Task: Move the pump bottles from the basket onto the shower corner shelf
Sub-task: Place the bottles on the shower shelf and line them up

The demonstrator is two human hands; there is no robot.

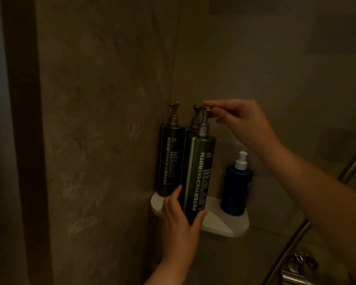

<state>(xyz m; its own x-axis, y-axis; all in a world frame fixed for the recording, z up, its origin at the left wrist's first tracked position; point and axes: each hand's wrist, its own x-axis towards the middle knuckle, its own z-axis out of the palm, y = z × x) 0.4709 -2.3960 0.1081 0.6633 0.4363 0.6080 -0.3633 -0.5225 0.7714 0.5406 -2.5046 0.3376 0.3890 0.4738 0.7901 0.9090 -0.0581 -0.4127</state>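
Mottled brown stone walls (103,120) meet in corner. Metal rail (290,245) slants at lower right; chrome fitting (296,270) below it, blurred.

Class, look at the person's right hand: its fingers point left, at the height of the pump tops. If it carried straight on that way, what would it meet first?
The right hand already pinches the front bottle's pump head. Past it, probably the middle bottle's pump, though depth is unclear.
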